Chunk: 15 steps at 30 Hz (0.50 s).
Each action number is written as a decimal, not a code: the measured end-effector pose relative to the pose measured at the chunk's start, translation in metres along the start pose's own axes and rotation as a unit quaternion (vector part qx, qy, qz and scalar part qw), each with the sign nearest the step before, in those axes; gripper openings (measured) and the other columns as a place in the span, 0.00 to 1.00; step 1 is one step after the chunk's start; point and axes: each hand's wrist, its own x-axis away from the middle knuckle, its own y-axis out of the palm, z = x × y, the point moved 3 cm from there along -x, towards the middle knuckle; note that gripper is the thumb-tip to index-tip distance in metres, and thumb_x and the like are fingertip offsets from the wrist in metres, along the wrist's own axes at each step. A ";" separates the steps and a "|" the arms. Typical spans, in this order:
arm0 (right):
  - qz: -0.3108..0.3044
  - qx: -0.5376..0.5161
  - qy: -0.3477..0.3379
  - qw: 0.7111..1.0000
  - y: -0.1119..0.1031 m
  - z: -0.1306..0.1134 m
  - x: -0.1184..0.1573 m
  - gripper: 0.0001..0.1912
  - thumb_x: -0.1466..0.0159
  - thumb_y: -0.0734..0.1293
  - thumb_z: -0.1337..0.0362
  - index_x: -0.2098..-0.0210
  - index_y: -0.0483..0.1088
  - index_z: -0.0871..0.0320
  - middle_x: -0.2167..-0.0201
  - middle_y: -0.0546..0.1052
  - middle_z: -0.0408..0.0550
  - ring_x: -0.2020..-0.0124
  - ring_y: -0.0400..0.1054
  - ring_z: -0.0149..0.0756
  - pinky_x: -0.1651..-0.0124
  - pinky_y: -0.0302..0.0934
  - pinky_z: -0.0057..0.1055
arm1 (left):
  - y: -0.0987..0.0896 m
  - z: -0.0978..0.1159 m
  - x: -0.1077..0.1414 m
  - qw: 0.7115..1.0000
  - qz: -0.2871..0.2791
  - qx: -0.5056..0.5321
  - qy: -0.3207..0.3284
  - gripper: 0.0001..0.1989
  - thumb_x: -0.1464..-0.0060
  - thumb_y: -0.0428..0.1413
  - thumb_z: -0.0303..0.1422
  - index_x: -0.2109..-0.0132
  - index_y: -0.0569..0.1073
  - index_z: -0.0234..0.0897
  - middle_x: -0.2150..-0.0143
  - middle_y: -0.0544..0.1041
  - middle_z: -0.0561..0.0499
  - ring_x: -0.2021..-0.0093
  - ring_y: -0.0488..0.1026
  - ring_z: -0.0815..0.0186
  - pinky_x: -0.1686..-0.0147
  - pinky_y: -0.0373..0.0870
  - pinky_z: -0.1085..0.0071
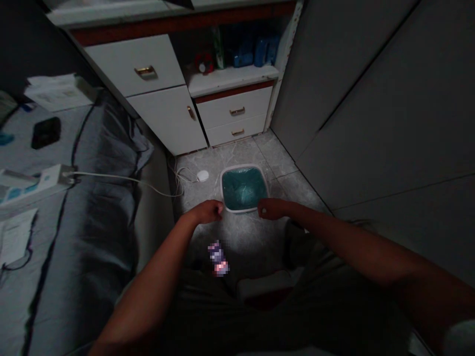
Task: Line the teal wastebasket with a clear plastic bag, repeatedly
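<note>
In the head view, a square wastebasket [242, 166] with a teal liner [243, 189] is sitting on the tile floor [282, 198]. The left hand [203, 211] is hovering just beside the basket's near left corner and the right hand [271, 208] just beside its near right corner, neither clearly touching the rim. The fingers [217, 209] of both hands seem to be curling together, but the dim light is hiding whether they are clamped on anything, so I cannot tell. A white cable [118, 176] is trailing to the left of the basket, and a blurred patch [218, 258] is showing nearer the person than the basket. A hand snagging that cable could be pulling it against the basket, and anything small slipping from those shadowed fingers could be missing the opening
</note>
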 end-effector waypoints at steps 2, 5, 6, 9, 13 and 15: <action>-0.013 0.000 0.004 1.000 -0.001 0.000 0.000 0.09 0.40 0.71 0.72 0.63 0.84 0.58 0.57 0.85 0.52 0.56 0.78 0.40 0.51 0.67 0.28 | 0.005 -0.003 0.000 0.999 -0.036 -0.015 -0.029 0.05 0.56 0.61 0.28 0.69 0.72 0.39 0.71 0.74 0.56 0.67 0.71 0.66 0.65 0.64 0.72; -0.025 -0.012 -0.003 1.000 -0.015 -0.003 0.000 0.12 0.40 0.69 0.74 0.63 0.84 0.58 0.56 0.85 0.51 0.56 0.78 0.39 0.52 0.66 0.27 | 0.005 -0.003 0.003 0.995 -0.071 -0.041 -0.055 0.09 0.56 0.64 0.29 0.63 0.79 0.39 0.70 0.77 0.55 0.66 0.74 0.64 0.65 0.65 0.71; -0.025 -0.018 -0.001 1.000 -0.023 -0.003 0.001 0.13 0.40 0.68 0.75 0.63 0.84 0.58 0.58 0.85 0.50 0.57 0.78 0.38 0.54 0.65 0.27 | 0.004 -0.003 0.004 0.994 -0.075 -0.052 -0.060 0.11 0.55 0.65 0.29 0.61 0.80 0.39 0.69 0.78 0.54 0.66 0.75 0.63 0.65 0.66 0.71; -0.022 -0.063 0.030 0.997 -0.057 -0.004 0.008 0.15 0.40 0.65 0.76 0.64 0.84 0.57 0.70 0.83 0.46 0.69 0.76 0.34 0.63 0.64 0.25 | 0.002 -0.002 0.005 0.991 -0.075 -0.080 -0.078 0.18 0.51 0.65 0.32 0.51 0.82 0.40 0.68 0.80 0.52 0.65 0.78 0.60 0.63 0.68 0.69; 0.055 -0.144 0.022 0.988 -0.111 -0.005 0.018 0.18 0.40 0.62 0.75 0.62 0.83 0.59 0.73 0.80 0.43 0.78 0.71 0.29 0.68 0.63 0.24 | 0.004 -0.003 0.003 0.987 -0.048 -0.111 -0.103 0.39 0.45 0.64 0.36 0.28 0.68 0.40 0.59 0.85 0.48 0.56 0.81 0.55 0.56 0.71 0.67; 0.128 -0.155 0.011 0.979 -0.134 -0.003 0.020 0.19 0.40 0.61 0.75 0.61 0.83 0.59 0.72 0.80 0.43 0.75 0.71 0.28 0.65 0.65 0.24 | 0.007 -0.004 0.001 0.985 -0.045 -0.129 -0.104 0.44 0.43 0.63 0.37 0.22 0.59 0.40 0.56 0.85 0.46 0.50 0.81 0.53 0.52 0.71 0.66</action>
